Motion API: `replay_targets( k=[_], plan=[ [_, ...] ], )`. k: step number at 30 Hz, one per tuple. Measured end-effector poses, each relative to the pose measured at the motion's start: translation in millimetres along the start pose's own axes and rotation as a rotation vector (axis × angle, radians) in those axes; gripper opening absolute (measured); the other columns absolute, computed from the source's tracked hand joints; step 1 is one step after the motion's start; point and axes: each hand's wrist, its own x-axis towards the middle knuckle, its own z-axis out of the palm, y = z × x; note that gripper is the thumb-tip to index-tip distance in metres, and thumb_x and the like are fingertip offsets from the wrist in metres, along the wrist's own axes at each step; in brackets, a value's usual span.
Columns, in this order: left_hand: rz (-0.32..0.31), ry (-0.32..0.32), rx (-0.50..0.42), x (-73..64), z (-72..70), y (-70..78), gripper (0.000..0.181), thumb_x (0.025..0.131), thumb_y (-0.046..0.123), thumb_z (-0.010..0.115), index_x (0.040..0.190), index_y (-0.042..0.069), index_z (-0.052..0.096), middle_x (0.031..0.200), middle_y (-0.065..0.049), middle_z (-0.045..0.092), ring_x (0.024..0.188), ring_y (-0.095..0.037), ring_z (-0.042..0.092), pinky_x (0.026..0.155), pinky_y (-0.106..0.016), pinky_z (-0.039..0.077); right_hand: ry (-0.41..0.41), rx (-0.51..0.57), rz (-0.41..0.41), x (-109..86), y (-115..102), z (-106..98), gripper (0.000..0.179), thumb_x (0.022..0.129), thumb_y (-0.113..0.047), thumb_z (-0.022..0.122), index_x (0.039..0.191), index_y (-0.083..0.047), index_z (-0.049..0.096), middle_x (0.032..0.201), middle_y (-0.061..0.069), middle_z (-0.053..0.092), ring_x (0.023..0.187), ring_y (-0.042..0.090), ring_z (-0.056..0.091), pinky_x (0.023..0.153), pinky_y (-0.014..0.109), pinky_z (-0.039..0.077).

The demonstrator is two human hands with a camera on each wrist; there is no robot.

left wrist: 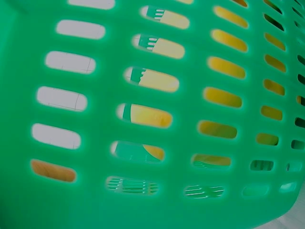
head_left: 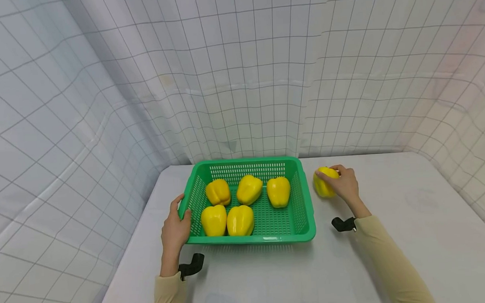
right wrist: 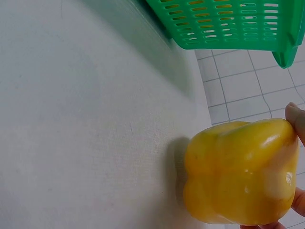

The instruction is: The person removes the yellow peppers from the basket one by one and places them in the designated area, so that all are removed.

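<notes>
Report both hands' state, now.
Left hand: closed on the left rim of the green basket.
Right hand: closed, holding a yellow bell pepper outside the basket.

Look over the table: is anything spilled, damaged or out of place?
Nothing visible looks spilled or damaged. Only one pepper stands apart, outside the basket and gripped by the right hand, while five peppers lie inside. That hardly seems odd.
</notes>
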Motion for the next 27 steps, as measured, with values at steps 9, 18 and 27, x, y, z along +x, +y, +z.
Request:
replay_targets(
  k=[9,18,27],
  plan=[
    [0.003,0.001,-0.001,-0.4,1.1,-0.8,0.049,0.099,0.020,0.047,0.146,0.014,0.034,0.077,-0.019,0.061,0.048,-0.023,0.048,0.041,-0.033,0.034,-0.010,0.006,0.015,0.3,3.2,1.5,0.081,0.082,-0.063,0.060,0.128,0.002,0.050,0.118,0.029,0.043,0.100,0.037,0.044,0.078,0.044,0.036],
    [-0.001,-0.001,0.000,-0.5,-1.2,0.7,0.049,0.099,0.020,0.046,0.146,0.015,0.034,0.073,-0.017,0.059,0.047,-0.023,0.048,0.040,-0.033,0.034,-0.022,-0.001,0.037,2.9,2.6,3.5,0.083,0.081,-0.066,0.059,0.129,0.000,0.049,0.119,0.028,0.042,0.099,0.036,0.044,0.076,0.041,0.036],
    [0.002,-0.001,-0.002,-0.7,-0.7,1.2,0.049,0.098,0.020,0.047,0.146,0.014,0.033,0.075,-0.019,0.060,0.047,-0.023,0.047,0.040,-0.033,0.034,-0.035,-0.020,0.064,4.0,1.7,3.8,0.085,0.080,-0.069,0.056,0.130,-0.001,0.048,0.118,0.027,0.042,0.097,0.035,0.044,0.072,0.039,0.035]
  ],
)
